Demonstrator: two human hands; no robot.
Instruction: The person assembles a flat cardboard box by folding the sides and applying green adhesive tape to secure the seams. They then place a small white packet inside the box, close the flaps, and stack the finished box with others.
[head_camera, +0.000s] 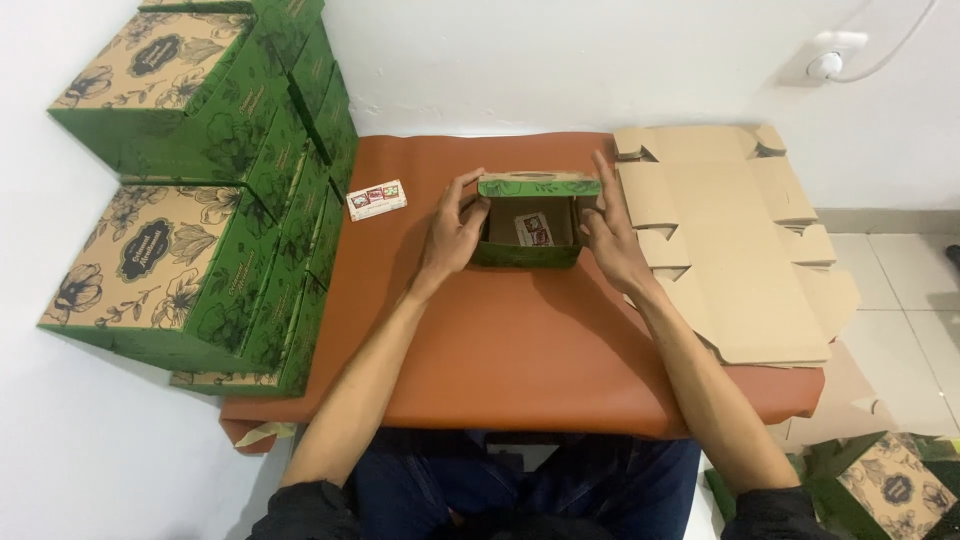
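The left hand (455, 232) and right hand (610, 232) grasp the open green box (530, 222) between them by its side walls, steadying it; a small card (533, 230) lies inside.

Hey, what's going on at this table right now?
A person holds a small green box open on the brown table, left hand and right hand on its sides. A small packet lies inside. Flat cardboard blanks lie to the right, finished green boxes are stacked left, beside another packet.
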